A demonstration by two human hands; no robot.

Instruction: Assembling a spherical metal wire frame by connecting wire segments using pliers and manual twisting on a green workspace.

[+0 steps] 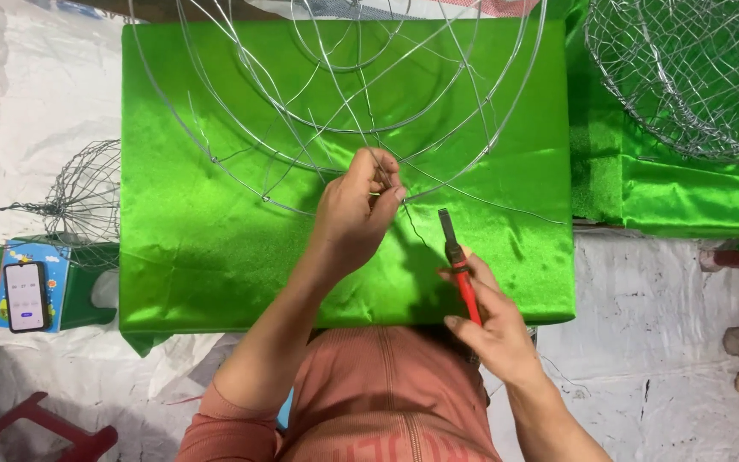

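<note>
- Up near the middle of the table [215, 257] — draped in shiny green satin cloth — the left hand [354, 210] pinches a thin silver wire of the large round wire frame [335, 111], fingertips clenched on a spoke close to the outer ring.
- The frame lies flat on the cloth, its rings and spokes spreading toward the far edge.
- Just beside and nearer the body, the right hand [493, 325] grips red-handled pliers [459, 265], dark tip pointing up toward the left hand — tip and frame apart.
- A finished wire mesh basket [694, 77] sits at the far right on green cloth.
- At the left, a smaller wire basket [83, 197] stands above a black smartphone [26, 295] leaning on a blue box.
</note>
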